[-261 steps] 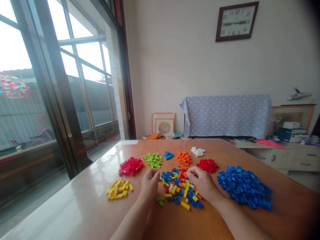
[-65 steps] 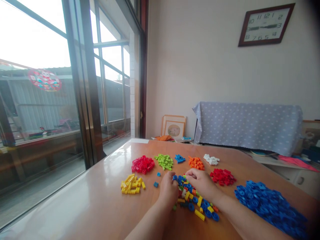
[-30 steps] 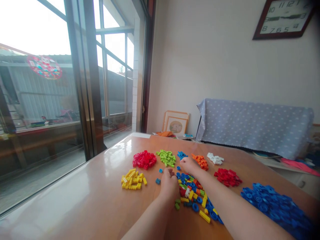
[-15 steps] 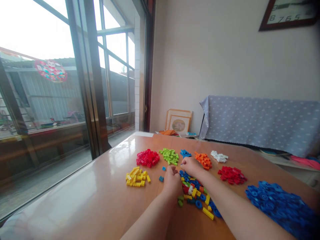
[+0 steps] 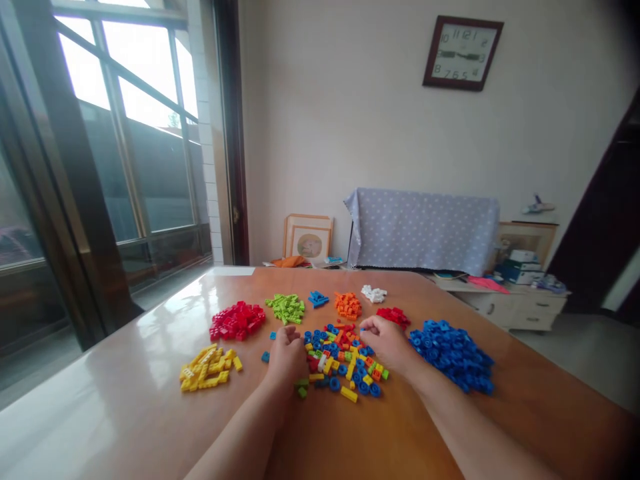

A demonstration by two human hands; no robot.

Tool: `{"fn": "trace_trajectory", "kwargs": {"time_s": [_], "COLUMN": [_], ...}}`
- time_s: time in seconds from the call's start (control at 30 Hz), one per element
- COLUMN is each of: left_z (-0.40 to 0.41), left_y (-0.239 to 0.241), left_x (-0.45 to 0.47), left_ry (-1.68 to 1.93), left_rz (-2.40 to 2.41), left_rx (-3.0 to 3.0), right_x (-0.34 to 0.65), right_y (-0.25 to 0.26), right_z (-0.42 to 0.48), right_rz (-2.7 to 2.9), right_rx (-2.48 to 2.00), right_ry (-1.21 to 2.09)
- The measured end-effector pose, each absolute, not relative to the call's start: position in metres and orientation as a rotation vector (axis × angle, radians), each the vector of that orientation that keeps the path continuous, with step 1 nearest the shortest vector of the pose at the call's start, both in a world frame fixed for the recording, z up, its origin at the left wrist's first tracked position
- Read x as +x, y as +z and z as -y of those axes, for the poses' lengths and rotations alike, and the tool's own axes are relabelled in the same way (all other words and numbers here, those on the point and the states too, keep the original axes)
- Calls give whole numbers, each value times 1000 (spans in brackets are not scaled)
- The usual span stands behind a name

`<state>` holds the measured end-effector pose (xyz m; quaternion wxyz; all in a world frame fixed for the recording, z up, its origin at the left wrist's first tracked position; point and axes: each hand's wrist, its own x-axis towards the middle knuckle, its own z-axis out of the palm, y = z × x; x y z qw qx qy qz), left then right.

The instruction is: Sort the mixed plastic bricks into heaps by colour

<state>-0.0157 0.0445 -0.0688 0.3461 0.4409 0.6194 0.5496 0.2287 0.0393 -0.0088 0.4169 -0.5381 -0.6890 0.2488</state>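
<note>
A mixed pile of colourful toy bricks (image 5: 345, 357) lies on the table between my two hands. On its left edge is my left hand (image 5: 289, 355), its fingers curled closed; whatever they may hold is hidden. Over the pile's right side, my right hand (image 5: 384, 339) pinches a small blue piece, probably a toy brick (image 5: 363, 329), at its fingertips. Two loose blue bricks (image 5: 266, 357) lie just left of my left hand. Behind my right hand sits a small heap of red bricks (image 5: 394, 316), partly covered by it.
Sorted heaps surround the pile: yellow (image 5: 210, 368), red (image 5: 237, 321), green (image 5: 285, 308), blue (image 5: 318, 299), orange (image 5: 348, 305) and white (image 5: 374, 294). A large blue heap (image 5: 451, 355) stands right of my right forearm. The brown table (image 5: 125, 407) carries everything.
My view has turned to the right. My right hand has moved right, away from my left hand, uncovering more of the mixed pile, with the small blue piece still at its fingertips.
</note>
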Motion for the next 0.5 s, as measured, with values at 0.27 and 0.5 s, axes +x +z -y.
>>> {"fn": "trace_trajectory", "kwargs": {"time_s": [0.27, 0.5], "left_z": [-37, -41], "left_y": [-54, -60], "left_x": [-12, -16], "left_ry": [1469, 1511], "left_rz": [-1486, -1485], "left_rx": [1014, 1034], "right_x": [363, 397], "right_y": [-15, -35], "right_z": [-25, -17], "right_rz": [1339, 1350], "right_rx": [-1543, -1760], "right_ry": [186, 64]}}
